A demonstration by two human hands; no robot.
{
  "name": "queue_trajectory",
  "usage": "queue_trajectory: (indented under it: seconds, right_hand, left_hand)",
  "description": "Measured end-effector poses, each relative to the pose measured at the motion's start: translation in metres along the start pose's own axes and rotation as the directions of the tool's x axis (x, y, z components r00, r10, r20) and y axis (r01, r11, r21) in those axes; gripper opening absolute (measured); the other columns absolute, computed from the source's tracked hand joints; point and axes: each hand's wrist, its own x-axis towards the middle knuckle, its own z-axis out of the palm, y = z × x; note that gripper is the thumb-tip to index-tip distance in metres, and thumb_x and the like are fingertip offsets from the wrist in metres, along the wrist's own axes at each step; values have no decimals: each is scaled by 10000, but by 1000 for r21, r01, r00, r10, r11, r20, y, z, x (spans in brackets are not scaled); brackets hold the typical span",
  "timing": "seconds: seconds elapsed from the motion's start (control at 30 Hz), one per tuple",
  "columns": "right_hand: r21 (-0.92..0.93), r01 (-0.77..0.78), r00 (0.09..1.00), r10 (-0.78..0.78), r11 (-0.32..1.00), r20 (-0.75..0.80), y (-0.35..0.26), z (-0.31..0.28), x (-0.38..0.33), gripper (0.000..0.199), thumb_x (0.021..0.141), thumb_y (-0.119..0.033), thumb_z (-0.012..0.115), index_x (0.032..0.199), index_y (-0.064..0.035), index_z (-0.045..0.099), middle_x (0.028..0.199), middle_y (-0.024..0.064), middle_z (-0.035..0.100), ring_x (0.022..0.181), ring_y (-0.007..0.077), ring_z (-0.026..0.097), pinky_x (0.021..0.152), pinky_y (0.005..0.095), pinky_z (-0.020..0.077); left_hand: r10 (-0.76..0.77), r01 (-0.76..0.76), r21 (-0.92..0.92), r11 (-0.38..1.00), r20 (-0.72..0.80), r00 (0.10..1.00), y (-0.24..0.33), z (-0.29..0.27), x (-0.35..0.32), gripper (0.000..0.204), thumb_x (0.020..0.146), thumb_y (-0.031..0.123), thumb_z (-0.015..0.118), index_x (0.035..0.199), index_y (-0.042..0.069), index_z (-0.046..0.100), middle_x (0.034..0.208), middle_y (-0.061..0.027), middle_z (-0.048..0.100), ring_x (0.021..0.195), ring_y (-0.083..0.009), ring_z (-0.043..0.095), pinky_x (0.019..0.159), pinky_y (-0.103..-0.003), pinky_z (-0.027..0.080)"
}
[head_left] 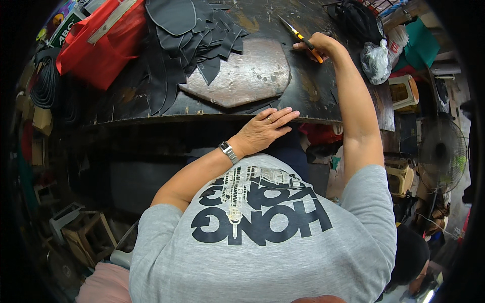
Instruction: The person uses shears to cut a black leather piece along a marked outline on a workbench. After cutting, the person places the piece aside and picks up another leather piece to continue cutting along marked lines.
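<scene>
My right hand (319,44) reaches out over the dark worktable (323,91) and grips a yellow-handled utility knife (301,37), whose blade points up and to the left. My left hand (265,129) lies flat, fingers together, on the table's near edge and holds nothing; a metal watch (228,151) is on that wrist. A worn, scuffed cutting slab (242,76) lies on the table between my hands. Several black cut leather pieces (194,30) are heaped beyond the slab at the upper left.
A red bag (103,43) lies at the table's left end. A clear plastic bag (375,60) and a black bag (356,17) sit at the right end. A fan (442,154) stands at the right; wooden stools (86,235) at the lower left.
</scene>
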Motion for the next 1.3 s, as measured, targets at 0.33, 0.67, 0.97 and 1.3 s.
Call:
queue_trajectory:
  seconds: [0.33, 0.67, 0.97, 1.3]
  right_hand:
    - [-84, 59, 998, -57, 995, 30, 1, -6, 26, 556, 733, -552, 761, 871, -19, 681, 669, 79, 599, 553, 179, 561, 527, 315, 475]
    - [-284, 174, 893, -272, 943, -359, 21, 29, 51, 417, 818, -380, 671, 1043, -29, 687, 1018, 210, 687, 989, 352, 655, 860, 433, 501]
    - [-344, 159, 881, -290, 925, -373, 17, 31, 59, 389, 893, -371, 629, 1081, -34, 678, 924, 210, 694, 894, 337, 672, 782, 397, 500]
    - [511, 766, 639, -551, 391, -537, -68, 105, -119, 305, 850, -196, 732, 1119, -57, 689, 1035, 82, 705, 963, 116, 640, 850, 271, 502]
  left_hand:
    - [5, -2, 84, 996, -44, 999, 0, -4, 2, 272, 898, 274, 612, 1150, 185, 661, 1473, 39, 419, 1352, -103, 357, 1078, -303, 280]
    - [103, -89, -64, 994, 257, 961, -7, -24, -2, 286, 919, 171, 502, 1133, 105, 680, 1564, -102, 265, 1439, -235, 228, 1140, -425, 218]
    - [102, -166, 79, 983, 520, 848, 2, -42, 7, 329, 967, 226, 443, 1185, 88, 647, 1601, -132, 130, 1469, -275, 155, 1187, -466, 145]
    - [194, -254, 164, 953, 310, 931, -8, -18, -8, 345, 961, 217, 449, 1234, 127, 638, 1563, -101, 262, 1451, -236, 217, 1182, -418, 174]
